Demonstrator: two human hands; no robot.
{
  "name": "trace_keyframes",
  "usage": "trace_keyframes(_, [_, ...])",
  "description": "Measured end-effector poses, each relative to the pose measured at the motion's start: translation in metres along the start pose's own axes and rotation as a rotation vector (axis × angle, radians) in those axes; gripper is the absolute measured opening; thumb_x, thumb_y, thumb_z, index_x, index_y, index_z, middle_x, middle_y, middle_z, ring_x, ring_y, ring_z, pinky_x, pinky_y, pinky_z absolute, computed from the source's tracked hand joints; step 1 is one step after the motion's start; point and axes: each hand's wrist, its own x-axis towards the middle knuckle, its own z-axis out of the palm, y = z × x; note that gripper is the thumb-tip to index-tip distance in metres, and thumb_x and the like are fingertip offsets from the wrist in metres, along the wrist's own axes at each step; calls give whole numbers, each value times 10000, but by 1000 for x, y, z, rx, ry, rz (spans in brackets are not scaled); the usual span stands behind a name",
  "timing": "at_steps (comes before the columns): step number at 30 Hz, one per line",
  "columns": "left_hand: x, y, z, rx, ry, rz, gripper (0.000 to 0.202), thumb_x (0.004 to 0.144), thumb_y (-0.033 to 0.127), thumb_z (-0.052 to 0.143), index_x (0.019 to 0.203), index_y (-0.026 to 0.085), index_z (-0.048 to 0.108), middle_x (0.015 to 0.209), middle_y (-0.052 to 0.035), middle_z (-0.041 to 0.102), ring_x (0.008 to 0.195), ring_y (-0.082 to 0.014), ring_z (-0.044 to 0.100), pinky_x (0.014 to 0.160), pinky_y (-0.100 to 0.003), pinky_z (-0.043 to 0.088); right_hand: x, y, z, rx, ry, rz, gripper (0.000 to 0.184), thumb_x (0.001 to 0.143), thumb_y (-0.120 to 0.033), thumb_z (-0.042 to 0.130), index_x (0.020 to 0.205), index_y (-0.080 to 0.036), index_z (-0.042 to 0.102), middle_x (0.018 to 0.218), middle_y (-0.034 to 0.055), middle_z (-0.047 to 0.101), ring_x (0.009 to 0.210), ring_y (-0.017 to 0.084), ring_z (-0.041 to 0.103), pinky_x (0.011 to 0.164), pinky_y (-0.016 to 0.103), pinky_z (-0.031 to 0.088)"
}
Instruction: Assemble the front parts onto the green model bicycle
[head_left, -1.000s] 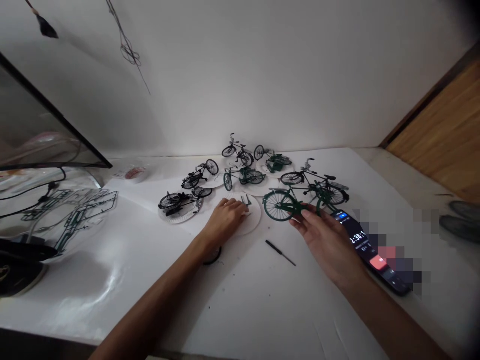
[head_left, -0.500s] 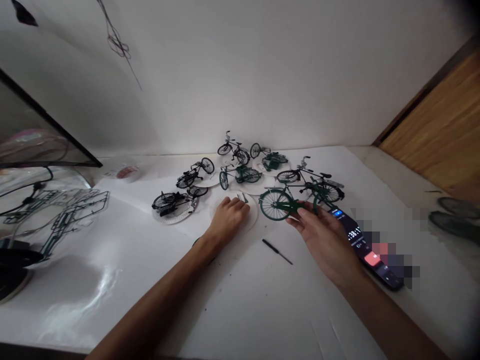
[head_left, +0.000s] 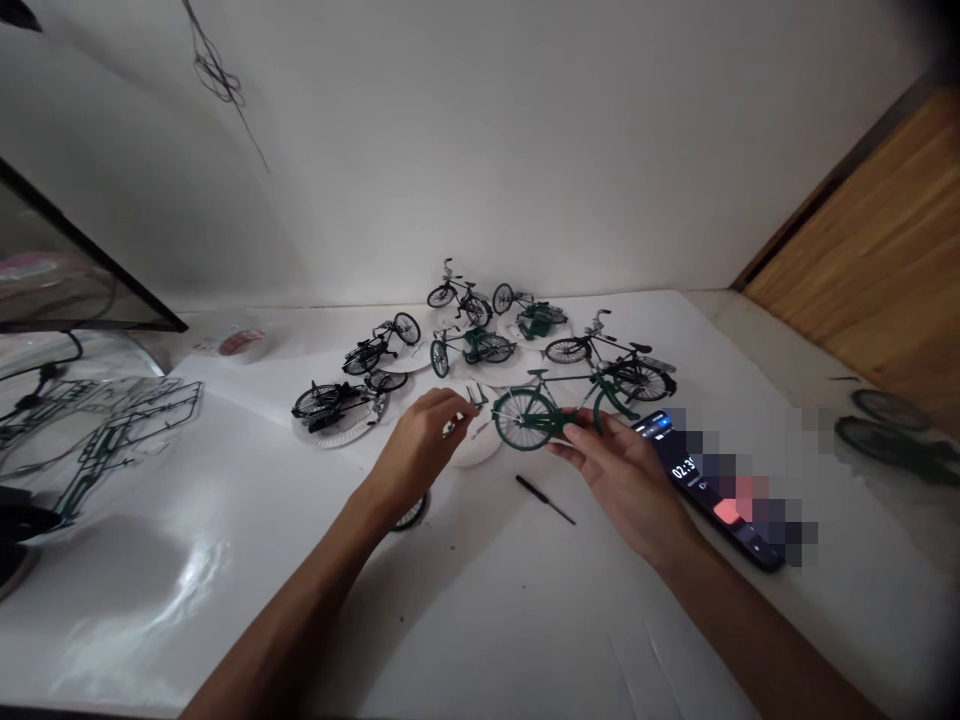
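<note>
My right hand (head_left: 619, 475) holds a green model bicycle (head_left: 551, 408) by its frame, just above the white table (head_left: 525, 600). My left hand (head_left: 424, 445) hovers over a white paper plate (head_left: 480, 445) with its fingers pinched on a small thin metal part (head_left: 459, 425). A small black screwdriver (head_left: 545, 499) lies on the table between my hands. A loose black wheel (head_left: 411, 513) peeks out from under my left wrist.
Several more model bicycles (head_left: 465, 345) stand or lie on paper plates toward the wall. A phone (head_left: 709, 488) showing a timer lies right of my right hand. Plastic part frames (head_left: 112, 430) lie at the left under a dark screen (head_left: 67, 270). A wooden panel (head_left: 877, 270) is at right.
My left hand has lifted off the plate with a small part pinched in its fingers. My right hand has brought the green bicycle a little left, toward the left hand.
</note>
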Motion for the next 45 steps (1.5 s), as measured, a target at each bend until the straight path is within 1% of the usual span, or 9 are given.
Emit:
trace_keyframes(4, [-5, 24, -9, -216, 73, -27, 131, 920, 121, 594, 996, 195, 672, 1015, -52, 666, 854, -147, 625, 685, -254, 479, -4, 3, -1, -25, -93, 68, 129, 807, -252, 778, 904, -215, 702, 1014, 4, 608, 959, 144, 597, 923, 343, 544])
trace_keyframes(8, [-6, 45, -6, -322, 141, 93, 117, 897, 92, 623, 960, 181, 669, 978, -52, 672, 927, -160, 613, 801, -286, 490, -9, 4, 1, -25, -195, 212, 121, 829, -247, 758, 933, -214, 705, 1008, 6, 641, 933, 135, 627, 889, 304, 545])
trace_keyframes(12, [-9, 54, -1, -317, 66, 152, 142, 904, 83, 609, 1002, 175, 653, 977, -56, 679, 926, -177, 588, 820, -324, 471, -13, 4, 7, -59, -282, 288, 125, 835, -259, 749, 945, -205, 723, 968, 16, 663, 880, 134, 638, 793, 265, 550])
trace_keyframes(15, [-11, 56, 0, -290, -6, 134, 171, 915, 93, 599, 1046, 192, 647, 997, -46, 690, 936, -189, 585, 868, -362, 442, -14, 4, 10, -98, -315, 284, 135, 834, -264, 743, 952, -199, 741, 963, 30, 673, 868, 142, 629, 760, 268, 549])
trace_keyframes(21, [-12, 57, 1, -279, -54, 43, 226, 893, 58, 610, 1058, 211, 630, 990, -18, 713, 923, -184, 615, 932, -388, 402, -14, 8, 6, -214, -377, 286, 194, 848, -299, 712, 1016, -204, 737, 1028, 49, 674, 889, 162, 612, 764, 293, 527])
trace_keyframes(26, [-15, 56, -2, -266, -85, 60, 130, 920, 155, 631, 1023, 221, 673, 1017, -36, 719, 950, -199, 637, 932, -390, 416, -17, 6, 5, -398, -456, 269, 225, 861, -331, 694, 1048, -212, 735, 1009, 39, 698, 831, 143, 600, 713, 261, 482])
trace_keyframes(31, [-16, 48, -8, -273, -155, 64, 82, 910, 186, 664, 975, 218, 703, 950, -9, 744, 881, -177, 666, 898, -360, 436, -19, 3, 7, -404, -482, 283, 299, 865, -300, 683, 1156, -233, 688, 1173, 51, 686, 1036, 191, 617, 826, 288, 489])
trace_keyframes(38, [-15, 43, -13, -241, -222, 49, 96, 907, 178, 669, 982, 220, 711, 956, 0, 748, 881, -166, 657, 905, -362, 427, -16, 7, 5, -367, -472, 329, 307, 866, -289, 681, 1169, -239, 691, 1176, 38, 693, 1023, 176, 631, 834, 278, 492])
trace_keyframes(45, [-18, 49, -2, -212, -127, -51, 93, 855, 147, 723, 901, 228, 722, 922, 7, 755, 865, -190, 666, 865, -392, 428, -15, 11, 1, -330, -457, 327, 357, 842, -304, 711, 1193, -246, 696, 1187, 48, 702, 1048, 197, 645, 889, 320, 502])
